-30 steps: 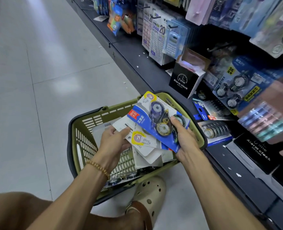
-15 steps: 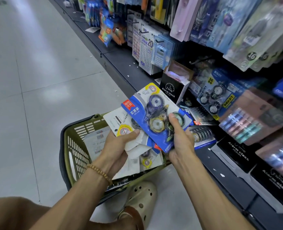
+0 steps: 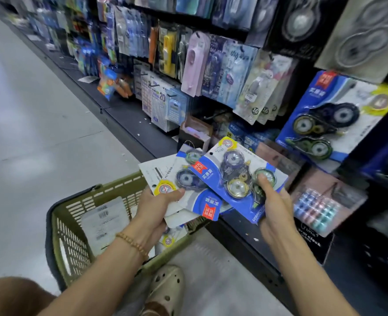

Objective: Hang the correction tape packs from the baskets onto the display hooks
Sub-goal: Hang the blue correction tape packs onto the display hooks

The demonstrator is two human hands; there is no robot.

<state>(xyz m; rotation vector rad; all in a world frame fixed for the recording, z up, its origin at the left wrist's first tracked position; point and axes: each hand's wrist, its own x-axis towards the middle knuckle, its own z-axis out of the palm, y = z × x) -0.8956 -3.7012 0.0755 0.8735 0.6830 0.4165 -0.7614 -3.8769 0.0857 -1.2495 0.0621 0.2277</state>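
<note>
Up above the green basket [image 3: 79,226], the right hand [image 3: 273,208] pinched one blue correction tape pack [image 3: 238,179], thumb across its front; the left hand [image 3: 156,206] gripped a fanned stack [image 3: 177,179] of perhaps three more.

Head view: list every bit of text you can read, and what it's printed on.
"CORRECT…", cut off: front pack in right hand.
"PET": white pack back in left hand.
"20": hanging calendar card.
"16": pale hanging packs.
"clock", partly: black box.
Red Chinese labels, basket papers: unreadable.
</note>
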